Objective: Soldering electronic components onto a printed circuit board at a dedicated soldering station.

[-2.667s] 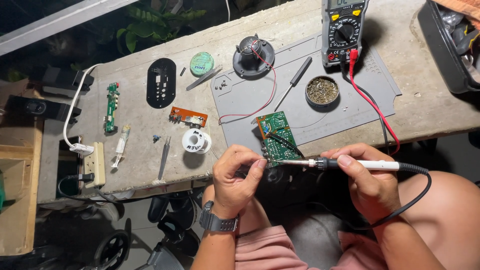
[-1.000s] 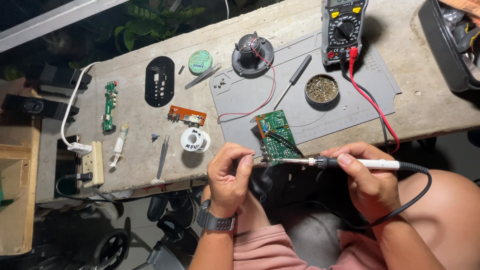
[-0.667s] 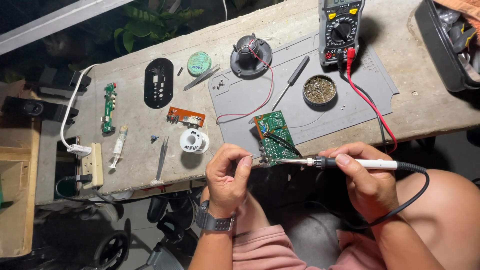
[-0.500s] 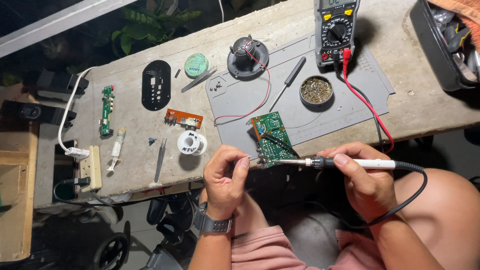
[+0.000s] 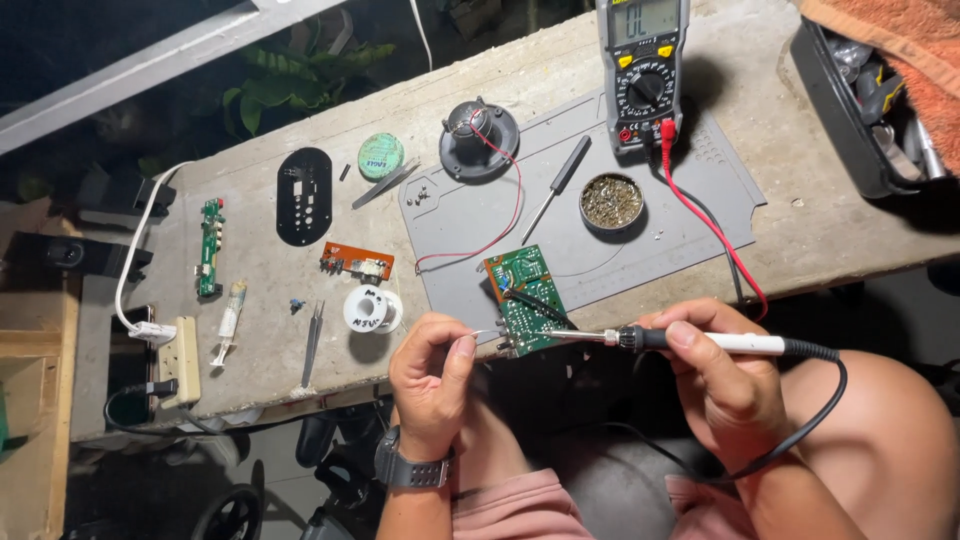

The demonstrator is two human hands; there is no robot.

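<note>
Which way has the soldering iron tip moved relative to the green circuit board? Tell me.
No. The soldering iron tip still sits at the near edge of the green circuit board; only the camera shifted.

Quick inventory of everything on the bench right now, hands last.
circuit board: 1, green, mat's front edge
soldering iron: 1, white handle, tip at board
solder wire: 1, silver strand, at board
mat: 1, grey, bench centre
multimeter: 1, grey-yellow, top
tip cleaner tin: 1, brass wool, on mat
screwdriver: 1, black, on mat
speaker: 1, black, mat's corner
solder spool: 1, white, left of board
tweezers: 1, metal, left
left hand: pinching solder wire
right hand: gripping soldering iron
</note>
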